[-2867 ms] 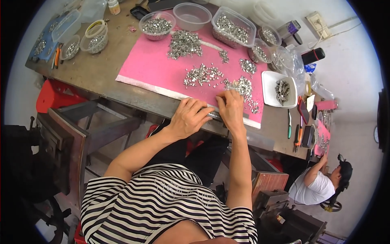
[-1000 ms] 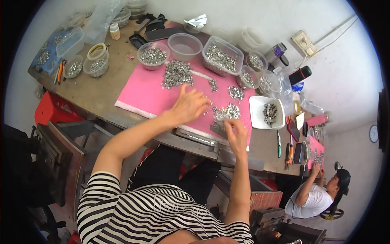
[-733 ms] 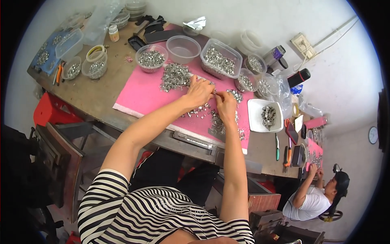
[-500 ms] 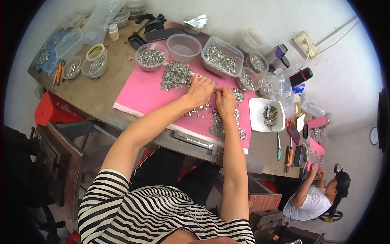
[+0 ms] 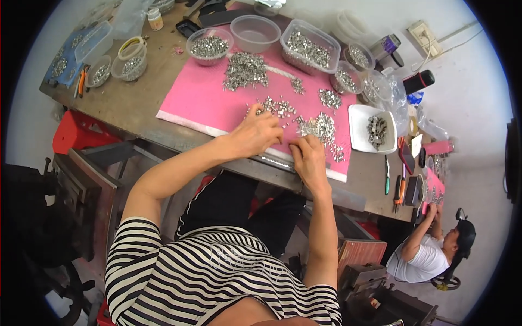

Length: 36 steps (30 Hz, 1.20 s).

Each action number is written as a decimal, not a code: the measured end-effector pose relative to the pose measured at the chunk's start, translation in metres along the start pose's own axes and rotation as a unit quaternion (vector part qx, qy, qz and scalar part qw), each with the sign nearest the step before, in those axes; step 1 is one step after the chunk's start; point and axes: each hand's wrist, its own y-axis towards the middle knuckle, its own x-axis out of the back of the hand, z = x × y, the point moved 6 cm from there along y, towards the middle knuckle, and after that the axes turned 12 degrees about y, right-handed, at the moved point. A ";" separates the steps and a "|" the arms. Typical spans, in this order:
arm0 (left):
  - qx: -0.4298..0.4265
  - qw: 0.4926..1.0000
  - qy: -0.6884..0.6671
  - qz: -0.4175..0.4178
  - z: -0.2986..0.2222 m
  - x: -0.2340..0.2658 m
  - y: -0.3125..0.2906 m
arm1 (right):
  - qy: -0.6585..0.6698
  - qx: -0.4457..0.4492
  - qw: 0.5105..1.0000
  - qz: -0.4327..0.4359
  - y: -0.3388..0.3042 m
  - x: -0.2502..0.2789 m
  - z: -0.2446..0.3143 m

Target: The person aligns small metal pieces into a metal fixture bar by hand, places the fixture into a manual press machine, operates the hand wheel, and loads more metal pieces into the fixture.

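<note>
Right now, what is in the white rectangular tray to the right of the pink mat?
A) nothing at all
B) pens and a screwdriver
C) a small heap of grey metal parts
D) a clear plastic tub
C: the white rectangular tray holds a small heap of grey metal parts, just right of the pink mat.

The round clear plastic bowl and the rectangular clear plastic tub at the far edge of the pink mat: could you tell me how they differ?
The round clear plastic bowl looks empty; the rectangular clear plastic tub holds a heap of small silvery metal parts. The bowl is round, the tub straight-sided with rounded corners. The bowl sits left of the tub. Both are transparent, lidless, and stand upright by the pink mat.
</note>
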 end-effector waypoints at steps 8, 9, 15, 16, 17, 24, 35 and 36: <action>0.054 0.998 -0.025 -0.001 0.000 -0.005 -0.004 | -0.023 0.021 0.999 -0.015 -0.003 -0.005 0.004; 0.047 0.999 -0.015 0.002 -0.003 -0.007 -0.004 | -0.043 0.019 0.999 -0.008 -0.003 -0.006 0.006; 0.024 0.999 0.012 0.021 -0.005 -0.009 -0.003 | 0.135 -0.084 0.984 -0.078 -0.016 0.014 0.005; 0.026 0.999 0.011 0.022 -0.005 -0.009 -0.003 | 0.178 -0.139 0.971 -0.081 -0.023 0.020 0.005; 0.027 0.999 0.009 0.021 -0.006 -0.008 -0.002 | 0.178 -0.140 0.971 -0.081 -0.031 0.020 0.007; 0.075 0.996 -0.045 -0.014 0.000 -0.008 -0.006 | 0.249 -0.134 0.951 -0.121 -0.063 0.007 0.010; 0.105 0.969 -0.222 -0.031 -0.035 0.012 -0.019 | 0.054 -0.005 0.987 -0.149 -0.063 0.003 0.028; 0.095 0.970 -0.223 -0.037 -0.040 0.012 -0.020 | 0.054 -0.005 0.987 -0.149 -0.063 0.004 0.028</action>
